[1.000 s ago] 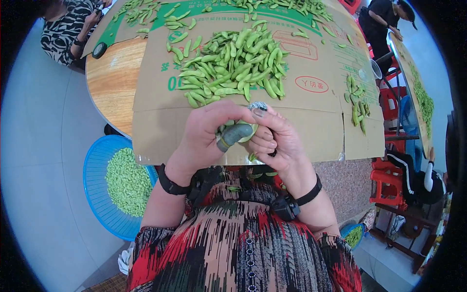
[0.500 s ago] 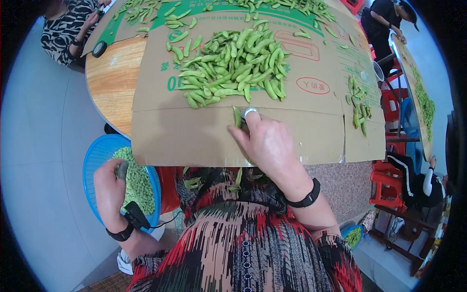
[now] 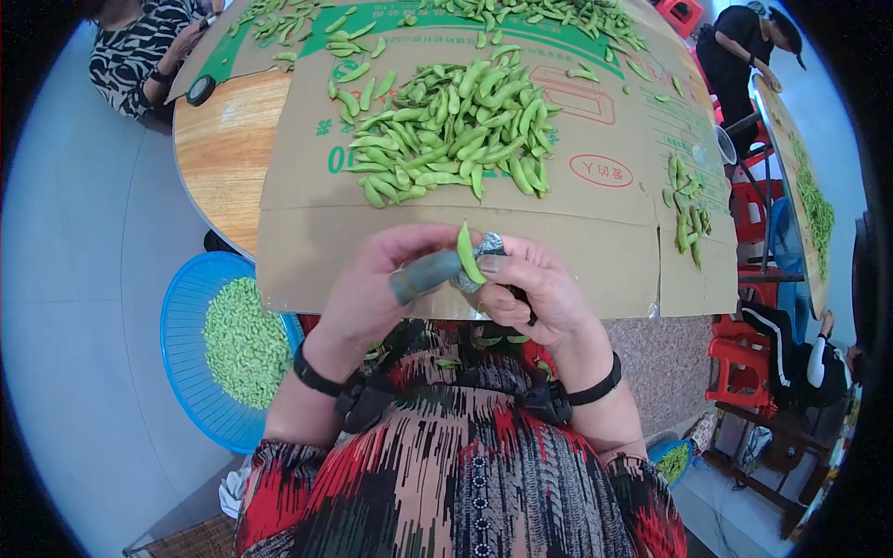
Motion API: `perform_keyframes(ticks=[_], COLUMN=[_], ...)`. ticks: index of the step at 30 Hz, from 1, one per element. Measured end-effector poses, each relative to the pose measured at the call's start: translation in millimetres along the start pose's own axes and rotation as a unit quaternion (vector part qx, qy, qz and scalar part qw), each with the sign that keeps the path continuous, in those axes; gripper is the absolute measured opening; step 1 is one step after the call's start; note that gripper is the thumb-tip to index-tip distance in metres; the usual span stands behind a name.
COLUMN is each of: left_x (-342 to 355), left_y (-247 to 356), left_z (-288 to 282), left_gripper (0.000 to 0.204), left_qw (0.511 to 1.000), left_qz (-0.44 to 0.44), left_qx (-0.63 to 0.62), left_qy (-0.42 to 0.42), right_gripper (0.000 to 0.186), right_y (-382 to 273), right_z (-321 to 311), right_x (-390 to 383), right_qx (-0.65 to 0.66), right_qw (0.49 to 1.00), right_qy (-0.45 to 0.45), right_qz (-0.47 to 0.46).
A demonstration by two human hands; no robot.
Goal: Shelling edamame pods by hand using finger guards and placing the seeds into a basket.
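Observation:
Just over the cardboard's near edge, my two hands meet around a green soybean pod (image 3: 467, 253) that stands nearly upright. My right hand (image 3: 549, 290) pinches it with the thumb, fingers curled; a silvery wrap covers one fingertip. From the other side my left hand (image 3: 365, 284) closes on the pod, its thumb in a grey-green cover pointing at it. Beyond the hands, a heap of soybean pods (image 3: 456, 126) lies on the flattened cardboard (image 3: 595, 242). Below left, a blue plastic basket (image 3: 186, 372) holds shelled green beans (image 3: 244, 344).
More pods (image 3: 686, 209) lie at the cardboard's right, and others at its far edge. A round black object (image 3: 200, 89) rests on the wooden table (image 3: 228, 149). People sit or stand far left and right. Red stools (image 3: 739, 363) and another table (image 3: 791, 167) are at right.
My left hand has come up from over the basket to meet the right. My right hand has drawn the pod back from near the heap and raised it between both hands.

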State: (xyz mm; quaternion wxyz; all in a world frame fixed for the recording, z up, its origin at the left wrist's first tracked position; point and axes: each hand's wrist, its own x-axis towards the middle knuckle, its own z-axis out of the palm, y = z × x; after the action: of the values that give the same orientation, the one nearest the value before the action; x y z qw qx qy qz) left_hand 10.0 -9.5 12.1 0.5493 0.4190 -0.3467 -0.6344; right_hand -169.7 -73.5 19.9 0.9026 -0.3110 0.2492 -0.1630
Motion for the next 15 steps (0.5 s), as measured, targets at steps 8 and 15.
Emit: perform_keyframes(ticks=[8, 15], left_x=[28, 31], left_y=[-20, -30], left_z=[12, 18], left_gripper=[0.023, 0.015], left_qw=[0.992, 0.987], left_qz=[0.086, 0.131], left_qx=[-0.087, 0.042], left_qy=[0.036, 0.083], right_gripper=[0.02, 0.017], right_y=[-4, 2], right_z=[4, -9], right_x=[-16, -10], right_qx=[-0.186, -0.254], right_qw=[0.974, 0.955], right_qy=[0.034, 0.061], right_qz=[-0.125, -0.142])
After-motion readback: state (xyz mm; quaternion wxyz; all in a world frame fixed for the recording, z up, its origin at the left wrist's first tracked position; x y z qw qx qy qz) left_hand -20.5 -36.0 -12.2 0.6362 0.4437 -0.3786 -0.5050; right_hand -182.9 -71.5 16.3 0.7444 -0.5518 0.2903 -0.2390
